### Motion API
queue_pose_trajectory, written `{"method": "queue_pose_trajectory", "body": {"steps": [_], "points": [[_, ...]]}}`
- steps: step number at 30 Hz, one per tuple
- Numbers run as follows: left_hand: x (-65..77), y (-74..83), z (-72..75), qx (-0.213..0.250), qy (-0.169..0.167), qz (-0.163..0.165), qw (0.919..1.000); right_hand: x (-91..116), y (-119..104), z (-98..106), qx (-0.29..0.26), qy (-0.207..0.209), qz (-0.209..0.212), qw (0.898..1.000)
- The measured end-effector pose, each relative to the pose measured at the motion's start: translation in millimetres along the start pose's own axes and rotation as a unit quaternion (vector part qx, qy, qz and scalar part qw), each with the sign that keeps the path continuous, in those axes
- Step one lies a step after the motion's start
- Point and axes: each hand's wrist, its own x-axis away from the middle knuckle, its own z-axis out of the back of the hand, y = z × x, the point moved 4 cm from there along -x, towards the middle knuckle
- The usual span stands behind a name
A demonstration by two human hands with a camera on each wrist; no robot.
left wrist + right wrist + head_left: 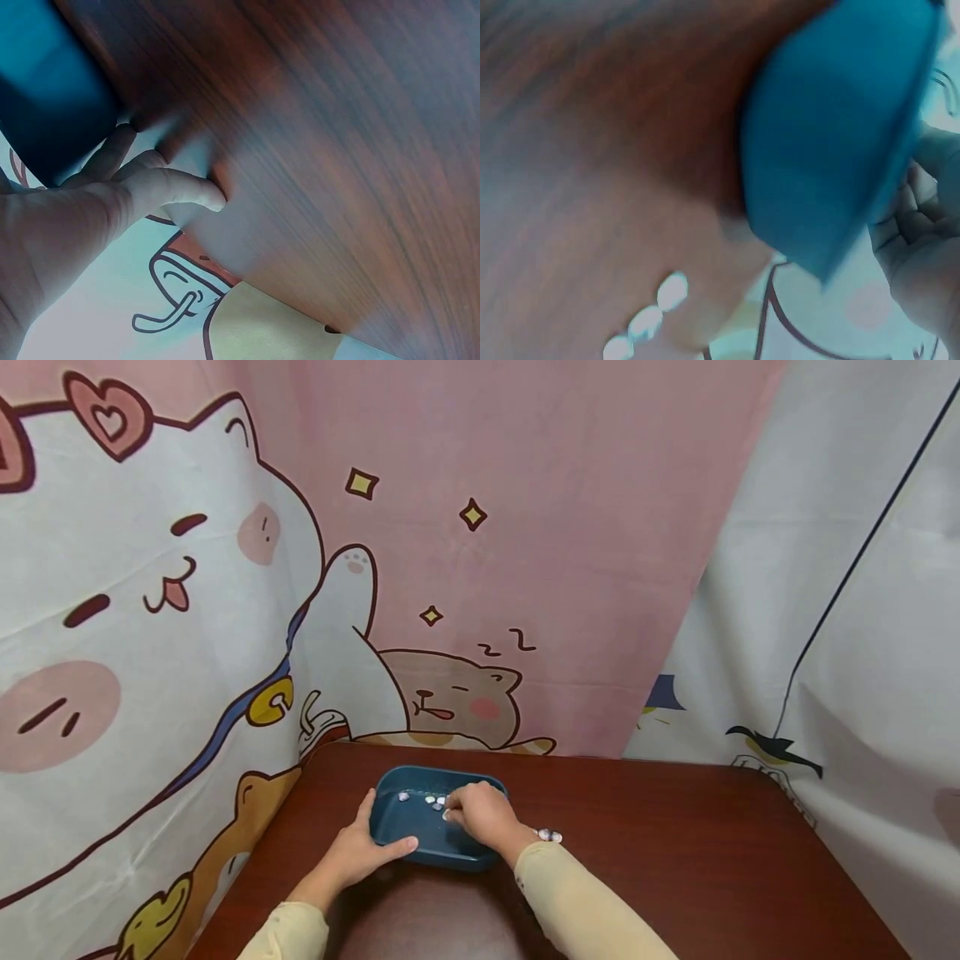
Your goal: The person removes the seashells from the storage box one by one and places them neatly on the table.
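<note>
- As small white pebbles [430,799] lie loose on the floor of a blue tray [420,825], mostly toward its far side, a right hand [486,814] bends over them from the right.
- Thumb and fingertips of that hand draw together and appear to pinch a single pebble [447,815]; the knuckles hide part of the hold.
- At the tray's near left corner, a left hand [358,852] rests with thumb and forefinger straight and spread wide, the thumb over the near rim, the forefinger along the left side; it grasps no pebble.
- Good handling here likely means a light fingertip pinch on one pebble at a time, with gentle left-hand pressure to stop the tray sliding; too hard a squeeze could make so small a piece slip out.
- Outside the tray, to its right, a row of white pebbles [646,323], at least three, lies on the brown table [675,835], partly screened from the head view by the right wrist.
- Near that row runs a cream sleeve [577,902], and a low sweep of the forearm could scatter it; the tray's right wall is another obstacle.
- Behind the table hangs a curtain [570,527] printed with cartoon animals.
</note>
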Motion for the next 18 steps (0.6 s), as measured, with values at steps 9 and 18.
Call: {"method": "queue_pose_trajectory", "body": {"steps": [9,18], "points": [[-1.0,1.2,-2.3,0.0,0.007,-0.01,0.9999,40.9,77.9,73.3,-0.115,0.058,-0.084,0.988],[1.4,3.0,1.3,-0.004,0.004,-0.011,0.9999,100.4,166.2,88.0,-0.1,0.008,-0.195,0.976]]}}
